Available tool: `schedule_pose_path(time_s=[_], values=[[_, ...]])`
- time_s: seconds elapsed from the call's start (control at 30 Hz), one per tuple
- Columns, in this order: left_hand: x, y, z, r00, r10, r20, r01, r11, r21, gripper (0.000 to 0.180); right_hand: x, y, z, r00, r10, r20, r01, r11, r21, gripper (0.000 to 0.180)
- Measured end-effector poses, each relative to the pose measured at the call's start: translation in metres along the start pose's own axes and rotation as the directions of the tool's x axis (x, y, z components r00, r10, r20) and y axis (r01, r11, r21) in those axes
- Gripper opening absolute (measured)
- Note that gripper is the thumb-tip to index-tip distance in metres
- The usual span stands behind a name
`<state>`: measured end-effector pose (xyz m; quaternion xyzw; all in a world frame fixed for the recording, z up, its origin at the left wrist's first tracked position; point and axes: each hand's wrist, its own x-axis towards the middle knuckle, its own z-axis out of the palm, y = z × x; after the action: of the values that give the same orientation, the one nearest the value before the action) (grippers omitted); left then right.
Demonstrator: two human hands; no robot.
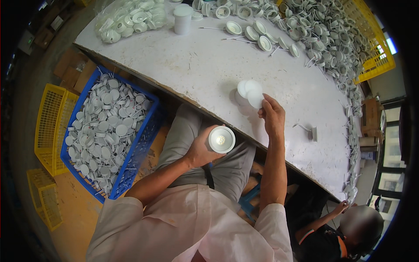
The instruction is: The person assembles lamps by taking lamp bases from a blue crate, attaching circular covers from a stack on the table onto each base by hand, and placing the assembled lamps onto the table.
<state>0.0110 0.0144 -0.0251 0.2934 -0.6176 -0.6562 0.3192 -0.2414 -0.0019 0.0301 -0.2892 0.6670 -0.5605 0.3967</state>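
My left hand (201,147) is closed around a round white LED downlight housing (221,139), held above my lap near the table's edge. Its open face is turned up, showing a cluster of small yellowish LEDs inside. Over the table, my right hand (273,115) pinches the rim of a thin white round disc (255,100) between thumb and fingers. That disc overlaps a stack of similar white discs (242,88). To the right of this hand, a single white light part with a wire (314,134) stands on the tabletop.
A blue crate (131,163) full of finished-looking round lights stands at my left, beside yellow crates (52,126). A bag of white housings (131,19) and a white cylindrical stack (183,22) sit farther back. Housings heap (323,39) along the far right edge; a co-worker (345,236) sits at lower right.
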Motion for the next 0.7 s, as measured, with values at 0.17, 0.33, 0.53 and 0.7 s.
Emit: schedule_pose_path(time_s=[0.17, 0.33, 0.53, 0.7], values=[[0.003, 0.002, -0.001, 0.996, 0.039, -0.086, -0.042, 0.999, -0.030, 0.077, -0.021, 0.021, -0.008, 0.996, 0.056, -0.071, -0.039, 0.975, 0.218, 0.026], [0.010, 0.006, 0.000, 0.994, 0.053, -0.099, -0.054, 0.998, -0.013, 0.077, -0.044, 0.035, 0.000, 0.998, 0.061, -0.016, -0.049, 0.913, 0.405, 0.011], [0.016, 0.004, -0.004, 0.996, 0.063, -0.069, -0.058, 0.996, 0.068, 0.080, -0.067, 0.035, 0.014, 0.989, 0.123, -0.084, -0.063, 0.858, 0.510, 0.011], [0.020, 0.007, -0.002, 0.994, 0.085, -0.068, -0.076, 0.990, 0.123, 0.078, -0.079, 0.045, 0.012, 0.990, 0.142, -0.021, -0.112, 0.852, 0.512, 0.011]])
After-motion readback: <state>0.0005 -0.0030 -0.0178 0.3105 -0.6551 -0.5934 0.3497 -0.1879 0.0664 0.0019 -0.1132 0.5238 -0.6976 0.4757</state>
